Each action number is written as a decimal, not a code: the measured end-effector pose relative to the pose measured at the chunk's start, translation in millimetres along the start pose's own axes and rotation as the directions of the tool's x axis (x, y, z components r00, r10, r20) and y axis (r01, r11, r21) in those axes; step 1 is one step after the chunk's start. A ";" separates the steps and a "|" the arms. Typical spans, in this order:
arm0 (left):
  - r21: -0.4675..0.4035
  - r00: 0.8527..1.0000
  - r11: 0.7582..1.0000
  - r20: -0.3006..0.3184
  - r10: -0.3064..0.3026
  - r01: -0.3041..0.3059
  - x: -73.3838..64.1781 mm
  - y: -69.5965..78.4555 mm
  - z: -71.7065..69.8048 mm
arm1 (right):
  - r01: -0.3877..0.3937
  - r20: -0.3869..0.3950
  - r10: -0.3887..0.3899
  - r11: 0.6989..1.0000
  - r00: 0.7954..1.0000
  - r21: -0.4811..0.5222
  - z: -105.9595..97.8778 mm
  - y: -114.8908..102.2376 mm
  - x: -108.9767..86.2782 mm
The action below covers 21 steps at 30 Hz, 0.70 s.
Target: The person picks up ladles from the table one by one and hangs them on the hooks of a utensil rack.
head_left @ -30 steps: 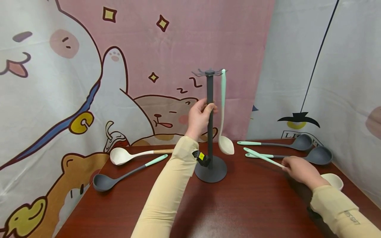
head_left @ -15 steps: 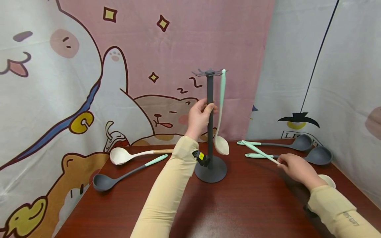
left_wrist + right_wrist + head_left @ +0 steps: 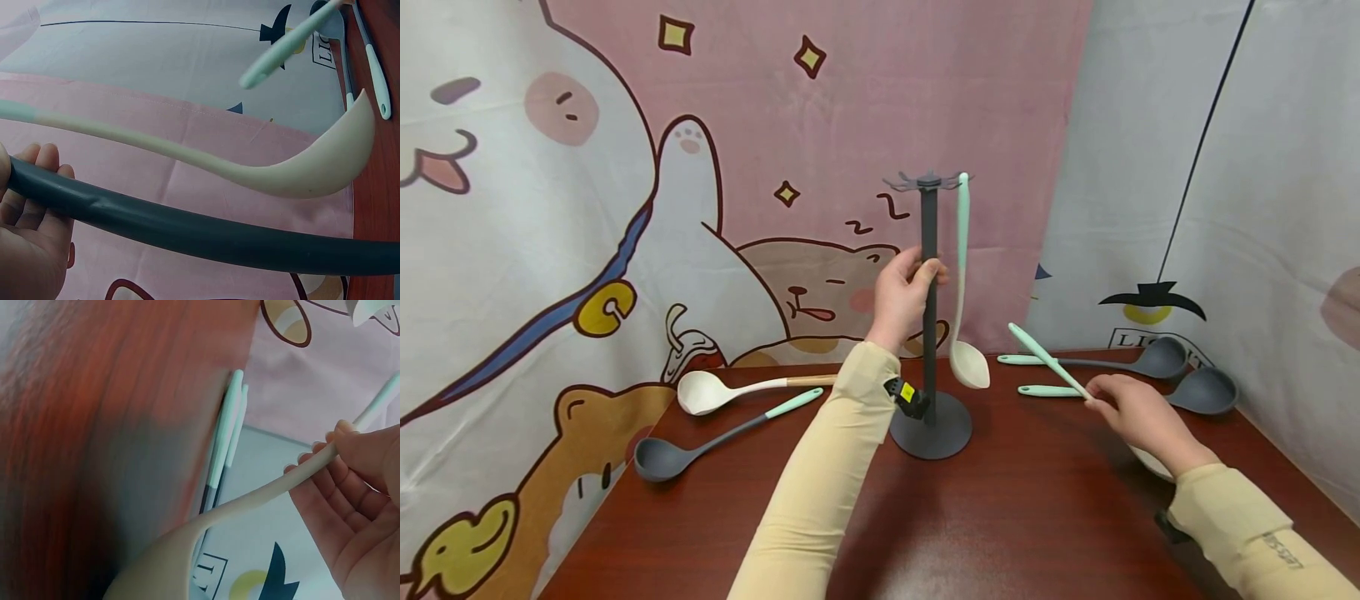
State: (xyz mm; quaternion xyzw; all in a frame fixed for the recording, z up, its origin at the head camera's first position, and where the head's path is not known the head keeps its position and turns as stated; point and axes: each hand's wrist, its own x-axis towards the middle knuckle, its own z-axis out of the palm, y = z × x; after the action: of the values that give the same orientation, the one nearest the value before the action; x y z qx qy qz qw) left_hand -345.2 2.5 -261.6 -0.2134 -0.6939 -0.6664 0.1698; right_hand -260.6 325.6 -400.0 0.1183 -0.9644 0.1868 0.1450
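Black letters starting with "LI" are showing on the cloth backdrop (image 3: 1000, 92), the rest partly hiding behind a grey ladle's bowl; small lettering (image 3: 1283, 550) is running along the right sleeve (image 3: 1240, 508), too blurred to read. The left arm is reaching up to the stand (image 3: 930, 358), and the left hand (image 3: 901, 298) is gripping its pole, the fingers curling round it. The right arm is stretching in from the lower right, and the right hand (image 3: 1142, 417) is pinching the held ladle (image 3: 1048, 358) by its pale shaft between thumb and fingers. Its mint handle end is pointing up past the fingertips, leaning toward the stand; its bowl is hanging below the hand, mostly hidden in the head view. A hanging ladle (image 3: 962, 250) is dangling from a stand hook, just beside the left fingers. Two grey ladles (image 3: 1206, 392) are lying on the surface (image 3: 1000, 517) beyond the right hand; a wooden-handled white ladle (image 3: 703, 393) and a mint-handled grey ladle (image 3: 662, 460) are lying at the left.
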 end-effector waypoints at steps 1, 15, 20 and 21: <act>-0.001 1.000 1.000 0.002 0.000 0.000 0.1 -0.3 -0.2 | -0.002 -0.005 0.002 1.000 1.000 0.006 -0.6 -1.1 0.2; 0.012 0.999 1.000 0.019 0.028 -0.029 2.6 -4.0 -0.3 | 0.041 -0.180 -0.034 0.998 0.983 0.037 -9.2 -20.1 6.0; 0.012 0.999 1.000 0.021 0.027 -0.027 2.3 -4.5 -0.7 | 0.066 -0.231 -0.052 0.996 0.972 0.052 -13.4 -29.4 8.4; 0.013 0.999 1.000 0.021 0.025 -0.026 2.2 -4.1 -0.9 | 0.070 -0.242 -0.056 0.996 0.969 0.052 -14.0 -31.2 8.8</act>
State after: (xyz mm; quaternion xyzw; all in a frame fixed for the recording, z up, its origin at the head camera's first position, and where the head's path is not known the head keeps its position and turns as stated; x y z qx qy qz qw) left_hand -349.2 1.7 -263.9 -0.2281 -0.6973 -0.6572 0.1725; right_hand -256.7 301.5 -374.6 0.1298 -0.9295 0.2240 0.2628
